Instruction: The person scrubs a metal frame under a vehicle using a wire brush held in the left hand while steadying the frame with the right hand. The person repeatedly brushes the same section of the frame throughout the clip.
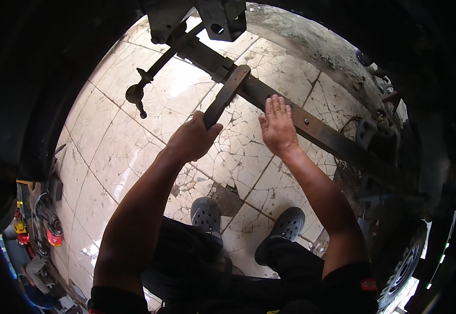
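Observation:
My left hand (192,137) is wrapped round the near end of a wire brush (222,102) with a worn wooden back. Dark bristles show faintly along its right edge. The brush's far end lies over a long dark steel bar (332,136), which runs slantwise from the upper middle to the right. Farther along that bar, my right hand (279,127) is flat with its fingers stretched out, and its fingertips overlap the bar's near edge. Beside those fingers, the bar has a brownish patch with a small shiny round spot. Neither palm's underside is visible.
A dark rod with a ball-shaped joint (134,94) juts out at the upper left, below a metal bracket (221,26). Cracked pale tiles (112,125) cover the floor. A red can (54,236) and tools lie at the lower left; a tyre (403,269) stands lower right.

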{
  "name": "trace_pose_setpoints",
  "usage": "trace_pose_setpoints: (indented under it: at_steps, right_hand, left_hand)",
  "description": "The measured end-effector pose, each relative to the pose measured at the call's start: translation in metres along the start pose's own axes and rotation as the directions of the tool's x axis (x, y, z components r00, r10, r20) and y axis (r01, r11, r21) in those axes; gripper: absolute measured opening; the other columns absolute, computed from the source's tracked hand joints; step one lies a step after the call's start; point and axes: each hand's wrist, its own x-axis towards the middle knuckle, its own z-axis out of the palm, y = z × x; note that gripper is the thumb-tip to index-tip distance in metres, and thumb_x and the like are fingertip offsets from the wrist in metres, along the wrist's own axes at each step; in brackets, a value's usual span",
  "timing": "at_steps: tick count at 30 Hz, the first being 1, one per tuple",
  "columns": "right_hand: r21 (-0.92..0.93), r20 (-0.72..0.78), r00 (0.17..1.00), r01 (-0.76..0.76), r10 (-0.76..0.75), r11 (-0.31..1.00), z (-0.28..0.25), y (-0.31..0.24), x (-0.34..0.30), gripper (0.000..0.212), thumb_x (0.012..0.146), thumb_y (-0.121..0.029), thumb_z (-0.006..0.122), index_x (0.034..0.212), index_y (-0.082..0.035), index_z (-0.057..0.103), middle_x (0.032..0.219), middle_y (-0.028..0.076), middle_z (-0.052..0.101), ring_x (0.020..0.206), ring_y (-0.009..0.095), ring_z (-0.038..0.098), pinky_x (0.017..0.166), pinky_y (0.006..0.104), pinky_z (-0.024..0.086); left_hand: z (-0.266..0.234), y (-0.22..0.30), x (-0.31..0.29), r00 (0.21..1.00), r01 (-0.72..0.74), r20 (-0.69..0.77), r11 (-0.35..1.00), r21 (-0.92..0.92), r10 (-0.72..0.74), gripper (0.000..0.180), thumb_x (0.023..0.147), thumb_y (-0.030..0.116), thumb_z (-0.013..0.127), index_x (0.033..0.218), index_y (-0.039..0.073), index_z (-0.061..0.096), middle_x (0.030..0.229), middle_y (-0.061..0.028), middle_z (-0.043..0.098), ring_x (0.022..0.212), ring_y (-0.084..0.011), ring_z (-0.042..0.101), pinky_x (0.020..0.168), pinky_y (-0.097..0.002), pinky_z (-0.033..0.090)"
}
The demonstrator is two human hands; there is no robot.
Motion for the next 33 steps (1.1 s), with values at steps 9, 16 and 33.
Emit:
trace_pose_setpoints:
  at_steps: [9,16,33]
  right_hand:
    - [0.010,0.032,0.992,-0.126,0.126,0.992,0.002,0.006,0.006,0.065,0.105,-0.045,0.024,0.148,0.003,0.031,0.155,0.024,0.028,0.146,0.039,0.023,0.120,0.0473,0.015]
    - [0.051,0.081,0.979,-0.192,0.188,0.980,-0.013,0.027,0.013,0.062,0.104,-0.040,0.031,0.148,0.004,0.031,0.154,0.023,0.031,0.145,0.037,0.026,0.119,0.0487,0.019]
    - [0.090,0.045,0.997,0.052,-0.057,0.995,-0.003,-0.013,0.007,0.065,0.104,-0.044,0.026,0.149,0.003,0.028,0.156,0.023,0.026,0.147,0.037,0.021,0.120,0.0483,0.015]
  left_hand:
    - [0.003,-0.001,0.002,1.000,-0.003,-0.015,1.000,0.028,0.003,0.055,0.097,0.045,0.054,0.116,-0.007,0.047,0.095,-0.0305,0.065,0.091,-0.0402,0.067,0.078,-0.0463,0.052]
    - [0.002,0.003,0.001,0.999,-0.033,-0.004,0.999,0.017,0.033,0.057,0.097,0.045,0.054,0.117,-0.008,0.047,0.098,-0.0316,0.065,0.094,-0.0412,0.067,0.081,-0.0465,0.051]
    - [0.005,-0.002,0.002,0.999,-0.042,-0.013,0.999,0.010,0.043,0.056,0.097,0.044,0.055,0.115,-0.008,0.047,0.095,-0.0308,0.065,0.088,-0.0411,0.068,0.077,-0.0465,0.052]
